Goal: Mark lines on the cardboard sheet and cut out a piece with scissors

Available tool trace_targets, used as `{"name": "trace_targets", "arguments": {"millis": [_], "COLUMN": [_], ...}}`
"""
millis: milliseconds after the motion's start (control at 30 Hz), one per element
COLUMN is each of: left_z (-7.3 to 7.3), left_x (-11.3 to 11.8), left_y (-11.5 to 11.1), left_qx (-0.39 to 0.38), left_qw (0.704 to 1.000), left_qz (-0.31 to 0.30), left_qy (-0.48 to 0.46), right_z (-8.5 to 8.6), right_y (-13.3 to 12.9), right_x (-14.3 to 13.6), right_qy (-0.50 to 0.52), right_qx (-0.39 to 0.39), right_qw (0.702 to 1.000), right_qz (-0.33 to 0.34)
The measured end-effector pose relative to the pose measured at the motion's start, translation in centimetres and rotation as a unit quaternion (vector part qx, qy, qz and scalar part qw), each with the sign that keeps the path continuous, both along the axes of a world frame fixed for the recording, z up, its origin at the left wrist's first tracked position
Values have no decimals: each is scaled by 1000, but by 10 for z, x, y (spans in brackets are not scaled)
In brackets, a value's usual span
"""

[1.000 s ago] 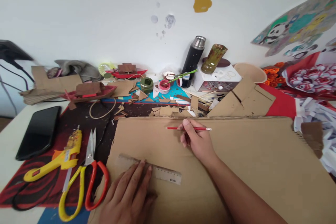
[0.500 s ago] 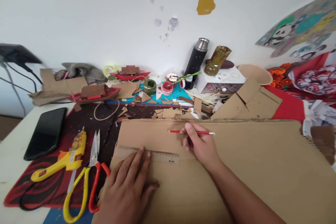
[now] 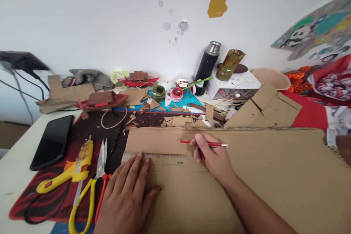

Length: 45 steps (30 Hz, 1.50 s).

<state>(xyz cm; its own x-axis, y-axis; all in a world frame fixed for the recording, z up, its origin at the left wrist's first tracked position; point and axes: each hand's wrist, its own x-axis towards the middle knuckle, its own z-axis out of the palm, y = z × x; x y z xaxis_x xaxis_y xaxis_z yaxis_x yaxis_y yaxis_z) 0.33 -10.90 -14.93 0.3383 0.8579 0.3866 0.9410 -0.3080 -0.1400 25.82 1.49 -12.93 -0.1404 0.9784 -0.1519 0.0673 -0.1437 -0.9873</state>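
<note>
A large sheet of brown cardboard [image 3: 274,175] lies in front of me. On its left part rests a clear ruler [image 3: 167,159], running roughly sideways. My left hand [image 3: 128,186] lies flat with its fingers stretched out, the fingertips pressing on the ruler's left half and hiding part of it. My right hand [image 3: 210,153] is closed around a red pencil [image 3: 216,144], just above the ruler's right end. The pencil is held almost level, its tip pointing left and its white eraser end to the right.
Left of the cardboard are scissors [image 3: 101,164], a yellow glue gun [image 3: 82,161] and a black phone [image 3: 52,142]. Behind it lie cardboard scraps [image 3: 178,120], two red model boats [image 3: 101,100], paint jars [image 3: 159,93], a black flask [image 3: 207,64] and a white box [image 3: 233,86].
The ruler has turned slightly and now lies more level, and my left hand has shifted a little left with it. My right hand still holds the pencil. The camera view has shifted slightly.
</note>
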Motion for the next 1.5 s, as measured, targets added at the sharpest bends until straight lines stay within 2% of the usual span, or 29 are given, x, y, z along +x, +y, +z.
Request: {"name": "trace_targets", "arguments": {"millis": [300,500,733,967,1267,1500], "left_z": [-10,-8,-6,-9,-16,-22], "left_x": [4,6,7,5,3,1], "left_y": [-1,0,2,1,-2,-2], "left_qx": [-1,8,2,-13,-17,-29], "left_qw": [1000,999,1000,999,999,999], "left_qz": [12,27,18,26,35,32], "left_qy": [4,16,11,19,-2,-11], "right_z": [2,0,-3,0,-4,3], "right_y": [0,-1,0,0,0,-2], "right_x": [0,1,1,0,1,1], "right_qy": [-11,-16,-17,-32,-50,-64], "right_qx": [12,22,26,41,54,24], "right_qw": [1000,999,999,998,997,998], "right_qz": [9,18,21,24,19,9]}}
